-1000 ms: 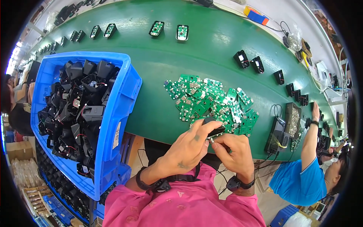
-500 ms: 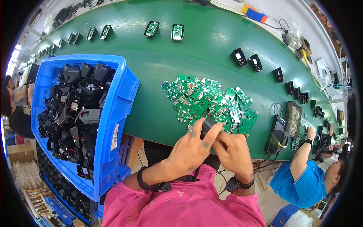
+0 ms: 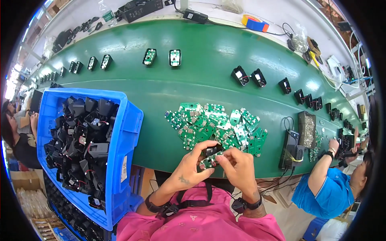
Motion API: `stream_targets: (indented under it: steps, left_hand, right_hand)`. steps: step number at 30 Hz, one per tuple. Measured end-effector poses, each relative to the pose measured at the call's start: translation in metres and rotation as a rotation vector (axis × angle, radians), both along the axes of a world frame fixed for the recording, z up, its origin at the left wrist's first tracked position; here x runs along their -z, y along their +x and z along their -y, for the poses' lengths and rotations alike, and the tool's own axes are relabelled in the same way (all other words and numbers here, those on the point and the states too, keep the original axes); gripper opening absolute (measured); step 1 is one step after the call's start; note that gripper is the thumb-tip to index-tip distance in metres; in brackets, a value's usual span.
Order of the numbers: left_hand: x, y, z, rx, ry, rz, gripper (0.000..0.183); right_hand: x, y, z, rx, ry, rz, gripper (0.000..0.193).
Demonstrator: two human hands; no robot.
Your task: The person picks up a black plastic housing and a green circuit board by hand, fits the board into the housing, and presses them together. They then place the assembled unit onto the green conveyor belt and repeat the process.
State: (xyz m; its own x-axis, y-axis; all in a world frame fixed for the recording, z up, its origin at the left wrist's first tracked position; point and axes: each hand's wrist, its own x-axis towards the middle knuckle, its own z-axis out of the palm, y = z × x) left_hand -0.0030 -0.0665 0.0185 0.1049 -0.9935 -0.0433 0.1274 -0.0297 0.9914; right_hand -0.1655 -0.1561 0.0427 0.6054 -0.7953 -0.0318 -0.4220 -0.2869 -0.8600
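Note:
Near the table's front edge, my left hand [image 3: 189,168] is closed round a small black plastic housing [image 3: 211,150]. A green circuit board [image 3: 209,162] lies across the housing's open side, tilted. My right hand [image 3: 240,165] pinches the board's right end between thumb and fingers, and the left thumb rests near its lower left end. How far the board sits inside the housing cannot be made out. Just beyond my hands is a loose pile of green circuit boards [image 3: 217,124].
A blue crate [image 3: 126,120] full of black housings stands at the left. Housings with boards [image 3: 175,58] line the far left of the green table [image 3: 201,86]; open housings [image 3: 241,75] line the right. A black power unit [image 3: 292,149] and a co-worker [image 3: 321,188] are at the right.
The housing has turned from its closed outer side to its open side, and a circuit board now shows at it between my hands. The view has tilted upward.

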Motion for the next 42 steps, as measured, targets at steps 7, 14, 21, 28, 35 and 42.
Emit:
stream_targets:
  steps: [7, 14, 21, 28, 35, 42]
  left_hand:
    - [0.010, 0.002, 0.003, -0.102, -0.080, 0.270, 0.058]
    - [0.022, -0.001, 0.009, -0.050, -0.316, 0.354, 0.061]
    - [0.039, -0.008, 0.012, -0.144, -0.400, 0.402, 0.048]
    - [0.038, -0.016, 0.015, -0.301, -0.417, 0.446, 0.056]
    - [0.014, -0.014, 0.008, -0.293, -0.220, 0.381, 0.052]
    - [-0.001, -0.002, 0.002, -0.076, -0.059, 0.194, 0.051]
  right_hand:
    - [-0.002, 0.011, -0.026, 0.085, 0.006, 0.202, 0.015]
    - [0.010, -0.002, -0.015, 0.071, -0.010, 0.238, 0.022]
    - [-0.007, -0.008, -0.007, -0.114, 0.059, 0.124, 0.021]
    - [-0.004, 0.005, -0.028, -0.004, -0.114, 0.166, 0.014]
    - [0.009, 0.010, -0.022, 0.078, -0.342, 0.109, 0.018]
    - [0.017, 0.012, -0.020, 0.110, -0.369, 0.082, 0.018]
